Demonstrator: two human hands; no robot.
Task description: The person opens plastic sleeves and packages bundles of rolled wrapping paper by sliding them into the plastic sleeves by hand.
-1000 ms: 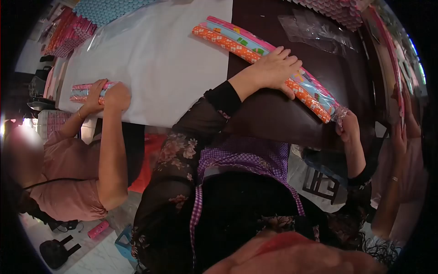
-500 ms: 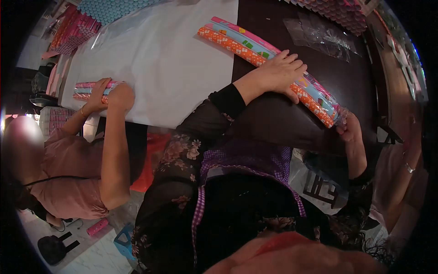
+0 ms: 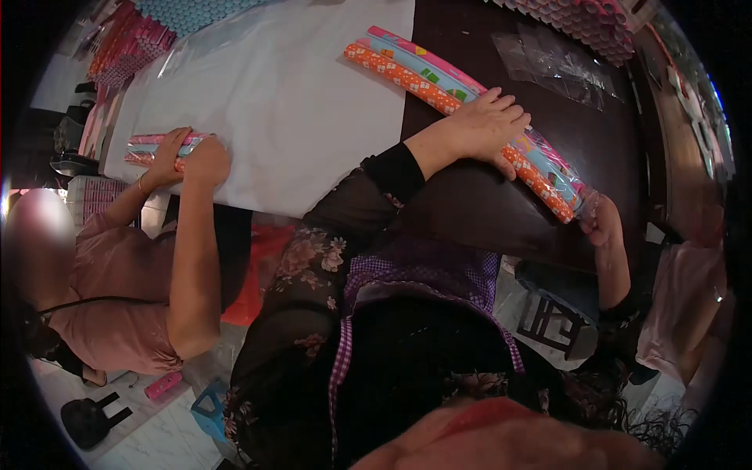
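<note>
A bundle of wrapping paper rolls, orange with a white pattern, light blue and pink, lies slantwise across the white sheet and the dark table. A clear plastic sleeve covers its right-hand part. My left hand is wrapped over the middle of the bundle, fingers on the far side and thumb on the near side. At the right end, my right hand has its fingers closed on the bunched end of the plastic sleeve. Those fingertips are partly hidden.
Flat clear plastic sleeves lie on the dark table. Stacked rolls stand at the far edge, with blue rolls farther left. A co-worker at left holds a similar wrapped bundle on the white sheet.
My hands and the bundle keep nearly the same pose; the whole view has shifted slightly. At the right edge, another person's arm has moved lower.
</note>
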